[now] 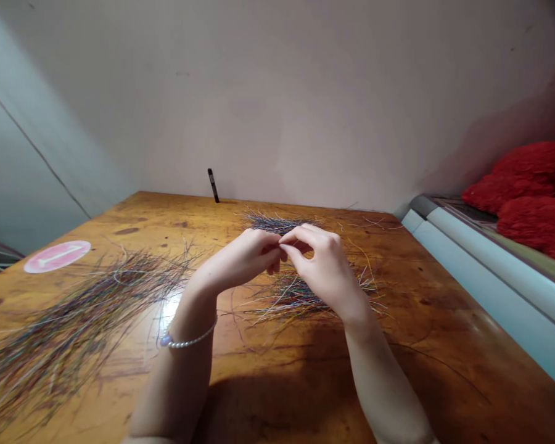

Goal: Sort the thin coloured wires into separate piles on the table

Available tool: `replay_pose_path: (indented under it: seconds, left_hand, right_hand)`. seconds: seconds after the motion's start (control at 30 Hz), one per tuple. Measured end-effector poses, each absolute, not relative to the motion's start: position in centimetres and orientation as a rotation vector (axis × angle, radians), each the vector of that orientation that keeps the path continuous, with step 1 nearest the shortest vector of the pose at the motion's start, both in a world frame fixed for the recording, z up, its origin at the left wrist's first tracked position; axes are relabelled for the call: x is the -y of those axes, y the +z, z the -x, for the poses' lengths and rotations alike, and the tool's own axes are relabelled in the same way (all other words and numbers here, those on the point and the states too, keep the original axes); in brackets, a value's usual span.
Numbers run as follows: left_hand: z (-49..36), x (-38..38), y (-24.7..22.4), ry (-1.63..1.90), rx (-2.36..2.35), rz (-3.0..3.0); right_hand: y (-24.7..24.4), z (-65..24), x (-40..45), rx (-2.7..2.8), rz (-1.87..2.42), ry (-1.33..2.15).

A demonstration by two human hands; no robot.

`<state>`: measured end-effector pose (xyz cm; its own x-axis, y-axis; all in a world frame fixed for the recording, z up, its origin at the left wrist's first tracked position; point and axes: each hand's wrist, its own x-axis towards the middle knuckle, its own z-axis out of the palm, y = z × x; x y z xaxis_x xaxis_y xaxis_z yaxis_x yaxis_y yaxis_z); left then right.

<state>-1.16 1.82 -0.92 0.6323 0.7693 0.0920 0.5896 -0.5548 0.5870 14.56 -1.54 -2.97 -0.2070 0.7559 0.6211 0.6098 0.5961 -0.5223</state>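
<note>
Head view: left fingers (269,238), right fingers (298,235) pinched together; anything held indiscernible; strand pile (292,293) below partly hidden.

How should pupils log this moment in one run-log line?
left hand: pinched; right hand: pinched, meeting left; grip contents: cannot tell; nearby: near strand pile, far strand pile; left side: long strand bundle

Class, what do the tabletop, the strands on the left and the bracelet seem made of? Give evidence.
Tabletop: wood, glossy, probably varnished; knots and glare show.
Strands: perhaps thin coated wire, finish unclear; many colours and stiff-looking ends suggest it, fibre possible.
Bracelet: pearly, perhaps plastic, judging by its small, pale, rounded beads.
</note>
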Motion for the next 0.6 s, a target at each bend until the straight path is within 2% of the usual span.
replay_pose_path:
  seconds: [0.6]
  left_hand:
    - [1.15,-1.71,-0.66,0.772,-1.034,-2.338]
  right_hand:
    - [-2.51,-15.07,1.68,1.746,0.98,0.247]
